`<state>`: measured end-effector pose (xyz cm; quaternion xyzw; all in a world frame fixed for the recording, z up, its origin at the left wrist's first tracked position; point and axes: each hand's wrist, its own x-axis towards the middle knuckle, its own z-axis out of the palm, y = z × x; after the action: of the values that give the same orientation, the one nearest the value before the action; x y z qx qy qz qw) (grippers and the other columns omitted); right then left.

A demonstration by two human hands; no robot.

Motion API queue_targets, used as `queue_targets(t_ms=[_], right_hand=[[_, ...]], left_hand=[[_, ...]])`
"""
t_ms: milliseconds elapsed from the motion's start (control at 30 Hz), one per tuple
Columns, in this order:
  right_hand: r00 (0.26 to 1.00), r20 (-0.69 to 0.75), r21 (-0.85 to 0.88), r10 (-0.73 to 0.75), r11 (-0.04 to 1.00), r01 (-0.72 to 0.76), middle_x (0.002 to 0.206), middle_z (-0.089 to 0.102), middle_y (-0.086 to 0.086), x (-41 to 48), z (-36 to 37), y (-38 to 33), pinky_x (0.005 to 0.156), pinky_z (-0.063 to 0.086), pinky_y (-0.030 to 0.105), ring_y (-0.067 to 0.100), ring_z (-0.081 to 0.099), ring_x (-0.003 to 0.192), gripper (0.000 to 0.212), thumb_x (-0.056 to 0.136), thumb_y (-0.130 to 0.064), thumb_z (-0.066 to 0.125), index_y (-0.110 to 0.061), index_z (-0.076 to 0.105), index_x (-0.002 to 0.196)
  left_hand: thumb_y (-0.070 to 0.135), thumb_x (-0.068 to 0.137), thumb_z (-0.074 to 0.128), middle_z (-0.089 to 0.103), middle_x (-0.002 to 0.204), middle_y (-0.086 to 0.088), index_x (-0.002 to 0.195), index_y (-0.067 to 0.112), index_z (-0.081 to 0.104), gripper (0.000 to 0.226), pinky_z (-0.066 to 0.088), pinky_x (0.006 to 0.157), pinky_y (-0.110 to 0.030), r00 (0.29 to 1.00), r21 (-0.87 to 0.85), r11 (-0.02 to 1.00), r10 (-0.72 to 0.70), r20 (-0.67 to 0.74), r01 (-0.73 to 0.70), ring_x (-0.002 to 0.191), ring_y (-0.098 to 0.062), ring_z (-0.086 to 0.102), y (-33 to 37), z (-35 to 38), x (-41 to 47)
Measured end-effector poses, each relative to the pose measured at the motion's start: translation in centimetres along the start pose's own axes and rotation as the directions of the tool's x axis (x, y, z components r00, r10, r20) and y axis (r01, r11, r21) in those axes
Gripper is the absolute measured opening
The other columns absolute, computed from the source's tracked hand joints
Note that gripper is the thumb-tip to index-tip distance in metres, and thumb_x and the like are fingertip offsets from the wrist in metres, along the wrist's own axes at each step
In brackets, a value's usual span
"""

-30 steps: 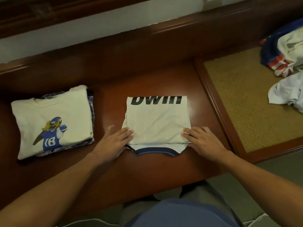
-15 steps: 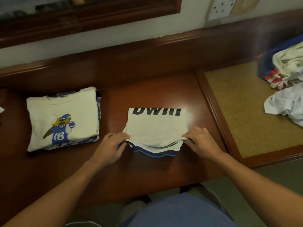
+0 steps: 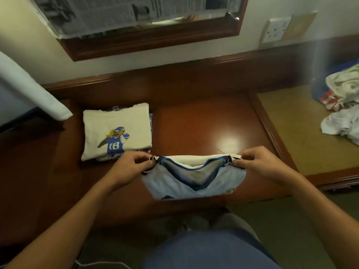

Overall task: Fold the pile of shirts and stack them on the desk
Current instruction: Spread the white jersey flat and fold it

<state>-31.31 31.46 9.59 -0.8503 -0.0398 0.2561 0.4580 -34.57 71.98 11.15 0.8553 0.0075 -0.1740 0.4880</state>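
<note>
A folded white jersey with a dark blue collar [image 3: 194, 181] hangs above the desk's front edge. My left hand [image 3: 130, 167] pinches its upper left corner and my right hand [image 3: 258, 164] pinches its upper right corner. Its collar side faces me. To the left on the dark wooden desk [image 3: 204, 129] sits a stack of folded shirts [image 3: 116, 131], topped by a cream shirt with a football player numbered 18. A pile of unfolded shirts [image 3: 342, 105], white, blue and red, lies at the far right.
A tan woven mat [image 3: 291, 123] covers the lower surface to the right, under the unfolded pile. A white cloth-covered shape [image 3: 31, 92] juts in at the left. A framed mirror [image 3: 145, 26] and a wall socket [image 3: 275, 30] are on the wall behind.
Both hands went from pressing flat on the folded jersey to pinching its near corners and lifting it off the desk toward me. The camera has tilted up.
</note>
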Motion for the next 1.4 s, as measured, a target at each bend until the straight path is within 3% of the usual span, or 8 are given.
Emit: queue_targets(t_ms=[233, 533, 667, 767, 900, 1067, 1167, 1400], right_hand=[[0.938, 0.138, 0.040, 0.317, 0.945, -0.325, 0.085, 0.075, 0.014, 4.5, 3.3, 0.2, 0.068, 0.047, 0.035, 0.022, 0.063, 0.074, 0.031, 0.088, -0.029, 0.077, 0.002, 0.076, 0.088], [0.849, -0.140, 0.209, 0.510, 0.853, -0.478, 0.079, 0.069, 0.012, 14.3, 7.3, 3.0, 0.046, 0.046, 0.023, 0.022, 0.059, 0.060, 0.027, 0.090, -0.029, 0.076, -0.002, 0.071, 0.085], [0.878, -0.271, -0.040, 0.394, 0.907, -0.419, 0.110, 0.073, 0.010, 15.5, 8.1, 4.8, 0.091, 0.056, 0.039, 0.029, 0.067, 0.101, 0.032, 0.098, -0.041, 0.061, -0.013, 0.073, 0.108], [0.930, -0.353, -0.386, 0.101, 0.890, -0.243, 0.127, 0.067, 0.007, 13.6, 9.0, 5.5, 0.098, 0.048, 0.040, 0.027, 0.059, 0.116, 0.037, 0.100, -0.031, 0.057, -0.013, 0.063, 0.132], [0.991, -0.119, -0.669, -0.056, 0.742, -0.038, 0.161, 0.035, 0.003, 11.2, 12.0, 6.4, 0.120, 0.025, 0.045, 0.023, 0.029, 0.149, 0.051, 0.104, -0.038, 0.046, -0.024, 0.039, 0.153], [0.993, 0.106, -0.788, 0.041, 0.613, 0.059, 0.164, -0.031, 0.003, 10.4, 15.2, 9.0, 0.126, -0.003, 0.050, 0.024, -0.030, 0.151, 0.071, 0.100, -0.064, 0.016, -0.035, -0.011, 0.160], [0.997, 0.079, -0.803, 0.023, 0.594, 0.050, 0.163, -0.033, 0.003, 10.6, 15.4, 8.8, 0.126, -0.004, 0.050, 0.024, -0.034, 0.149, 0.072, 0.101, -0.067, 0.018, -0.036, -0.015, 0.157], [0.967, 0.251, -0.812, 0.038, 0.553, 0.189, 0.158, -0.042, -0.002, 8.3, 16.2, 8.5, 0.123, -0.015, 0.047, 0.023, -0.042, 0.144, 0.077, 0.097, -0.074, 0.022, -0.044, -0.018, 0.156]], left_hand=[[0.018, 0.094, 0.068, 0.077, 0.090, -0.015, 0.089, 0.005, 0.080, 0.019, 0.053, 0.083, -0.037, 0.939, -0.042, 0.941, -0.332, 0.092, 0.337, 0.086, -0.023, 0.070, -5.0, -0.8, 2.7], [0.029, 0.095, 0.068, 0.074, 0.108, -0.006, 0.104, 0.009, 0.075, 0.023, 0.050, 0.088, -0.036, 0.831, -0.326, 0.808, -0.547, -0.107, 0.490, 0.104, -0.025, 0.067, -9.1, 2.3, 9.9], [0.033, 0.104, 0.052, 0.069, 0.117, -0.015, 0.114, 0.006, 0.073, 0.035, 0.049, 0.094, -0.041, 0.861, 0.092, 0.884, -0.418, -0.289, 0.459, 0.112, -0.035, 0.062, -9.4, 3.9, 10.3], [0.027, 0.101, 0.058, 0.054, 0.140, -0.008, 0.136, 0.014, 0.060, 0.038, 0.048, 0.104, -0.041, 0.877, 0.338, 0.859, -0.228, -0.422, 0.386, 0.127, -0.027, 0.054, -10.6, 6.1, 7.4], [0.039, 0.102, 0.051, 0.028, 0.162, -0.005, 0.153, 0.027, 0.040, 0.053, 0.026, 0.121, -0.043, 0.975, 0.659, 0.729, -0.053, -0.216, 0.185, 0.150, -0.024, 0.025, -12.8, 9.3, 5.0], [0.064, 0.101, 0.030, -0.031, 0.164, 0.000, 0.160, 0.032, -0.013, 0.080, -0.014, 0.123, -0.051, 0.979, 0.777, 0.627, -0.188, 0.072, 0.063, 0.149, -0.020, -0.032, -15.0, 11.0, 6.6], [0.060, 0.101, 0.037, -0.021, 0.167, -0.008, 0.162, 0.026, 0.000, 0.079, -0.013, 0.123, -0.048, 0.995, 0.804, 0.592, -0.101, -0.002, 0.061, 0.153, -0.026, -0.024, -14.2, 11.9, 6.4], [0.071, 0.098, 0.023, -0.042, 0.158, 0.004, 0.156, 0.032, -0.024, 0.085, -0.007, 0.125, -0.047, 0.966, 0.757, 0.652, -0.214, 0.144, 0.032, 0.146, -0.018, -0.038, -14.8, 12.5, 2.5]])
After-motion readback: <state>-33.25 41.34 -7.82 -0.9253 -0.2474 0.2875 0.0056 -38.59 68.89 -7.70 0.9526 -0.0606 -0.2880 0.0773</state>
